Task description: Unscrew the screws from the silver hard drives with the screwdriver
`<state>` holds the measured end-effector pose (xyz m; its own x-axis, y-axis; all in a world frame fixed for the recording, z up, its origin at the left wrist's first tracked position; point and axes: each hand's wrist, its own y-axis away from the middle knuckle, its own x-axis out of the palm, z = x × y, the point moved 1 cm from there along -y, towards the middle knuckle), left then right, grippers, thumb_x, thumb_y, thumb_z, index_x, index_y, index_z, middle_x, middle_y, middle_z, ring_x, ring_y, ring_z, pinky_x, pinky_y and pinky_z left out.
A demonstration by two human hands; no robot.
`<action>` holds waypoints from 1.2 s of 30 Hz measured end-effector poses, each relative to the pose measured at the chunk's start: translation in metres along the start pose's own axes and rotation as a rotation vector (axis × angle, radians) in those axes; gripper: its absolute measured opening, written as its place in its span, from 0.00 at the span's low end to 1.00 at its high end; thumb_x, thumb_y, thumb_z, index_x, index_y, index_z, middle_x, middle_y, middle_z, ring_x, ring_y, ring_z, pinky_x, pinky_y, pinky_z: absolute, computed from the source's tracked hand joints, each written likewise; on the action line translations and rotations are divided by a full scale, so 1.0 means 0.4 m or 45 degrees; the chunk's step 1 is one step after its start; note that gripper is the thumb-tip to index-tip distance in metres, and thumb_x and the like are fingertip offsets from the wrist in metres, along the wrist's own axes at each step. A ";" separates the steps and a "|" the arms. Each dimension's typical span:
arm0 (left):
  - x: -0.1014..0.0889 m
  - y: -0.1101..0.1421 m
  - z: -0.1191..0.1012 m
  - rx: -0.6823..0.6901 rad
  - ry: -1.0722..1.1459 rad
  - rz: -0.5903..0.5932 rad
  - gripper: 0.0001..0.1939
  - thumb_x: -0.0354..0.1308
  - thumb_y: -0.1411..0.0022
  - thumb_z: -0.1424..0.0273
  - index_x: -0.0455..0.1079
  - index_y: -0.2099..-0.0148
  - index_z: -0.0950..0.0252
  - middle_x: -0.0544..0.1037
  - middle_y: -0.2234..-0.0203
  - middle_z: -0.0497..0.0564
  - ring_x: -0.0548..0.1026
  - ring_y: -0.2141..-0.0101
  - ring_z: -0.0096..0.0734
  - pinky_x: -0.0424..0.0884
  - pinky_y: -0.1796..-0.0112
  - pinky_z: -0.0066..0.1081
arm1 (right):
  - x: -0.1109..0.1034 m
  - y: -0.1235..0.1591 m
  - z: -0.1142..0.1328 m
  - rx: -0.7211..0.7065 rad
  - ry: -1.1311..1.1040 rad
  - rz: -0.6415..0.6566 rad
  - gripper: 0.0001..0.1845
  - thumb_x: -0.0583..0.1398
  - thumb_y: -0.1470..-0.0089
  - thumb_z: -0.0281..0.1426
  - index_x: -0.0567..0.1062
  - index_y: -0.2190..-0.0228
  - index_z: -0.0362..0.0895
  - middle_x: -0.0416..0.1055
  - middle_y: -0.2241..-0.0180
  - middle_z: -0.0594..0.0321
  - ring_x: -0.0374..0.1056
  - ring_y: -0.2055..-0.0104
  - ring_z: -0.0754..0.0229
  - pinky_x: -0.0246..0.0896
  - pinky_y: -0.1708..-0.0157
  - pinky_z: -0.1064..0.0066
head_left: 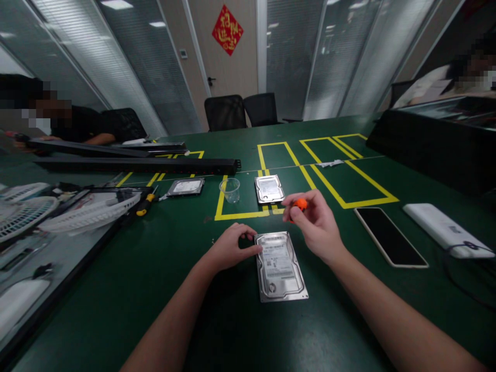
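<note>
A silver hard drive (279, 266) lies flat on the green table (155, 268) in front of me. My left hand (230, 247) rests at its upper left corner, fingers curled, thumb touching the drive's edge. My right hand (315, 222) hovers just above the drive's far right corner, fingers pinched round a small orange-handled tool (299, 204); its tip is hidden. A second hard drive (268, 188) lies farther back, on the yellow tape lines. A clear plastic cup (230, 189) stands to its left.
A third drive (186, 186) and a yellow-handled screwdriver (146, 204) lie at the left, beside white fan grilles (89, 209). A phone (389, 236) and white power bank (445, 228) lie right. Long black bars (135, 164) cross the back left. Other people sit at both far corners.
</note>
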<state>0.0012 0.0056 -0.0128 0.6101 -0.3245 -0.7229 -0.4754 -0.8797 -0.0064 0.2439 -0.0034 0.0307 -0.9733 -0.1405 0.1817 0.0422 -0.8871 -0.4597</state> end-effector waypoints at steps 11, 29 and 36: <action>-0.003 -0.002 -0.004 0.000 -0.001 -0.004 0.16 0.70 0.37 0.58 0.78 0.51 0.61 0.80 0.58 0.52 0.77 0.55 0.43 0.72 0.55 0.39 | -0.004 0.000 -0.004 0.026 -0.016 0.073 0.12 0.60 0.31 0.43 0.75 0.55 0.48 0.76 0.56 0.58 0.71 0.62 0.58 0.67 0.59 0.62; 0.001 0.001 -0.003 -0.003 -0.005 -0.015 0.16 0.70 0.37 0.58 0.78 0.52 0.60 0.80 0.58 0.52 0.77 0.55 0.43 0.73 0.55 0.39 | 0.001 0.004 -0.017 -0.057 0.019 0.051 0.11 0.65 0.34 0.38 0.68 0.56 0.51 0.75 0.58 0.63 0.67 0.70 0.63 0.62 0.68 0.66; -0.013 0.003 -0.001 0.067 0.011 -0.051 0.18 0.69 0.36 0.58 0.77 0.49 0.61 0.80 0.55 0.53 0.76 0.54 0.42 0.73 0.53 0.40 | -0.002 -0.006 0.022 -0.100 0.016 0.014 0.11 0.65 0.34 0.39 0.68 0.57 0.51 0.74 0.58 0.63 0.67 0.70 0.62 0.63 0.68 0.65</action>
<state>-0.0023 0.0060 -0.0086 0.6345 -0.2923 -0.7155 -0.4831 -0.8726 -0.0719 0.2468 -0.0052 0.0394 -0.9757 -0.1439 0.1653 0.0356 -0.8483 -0.5282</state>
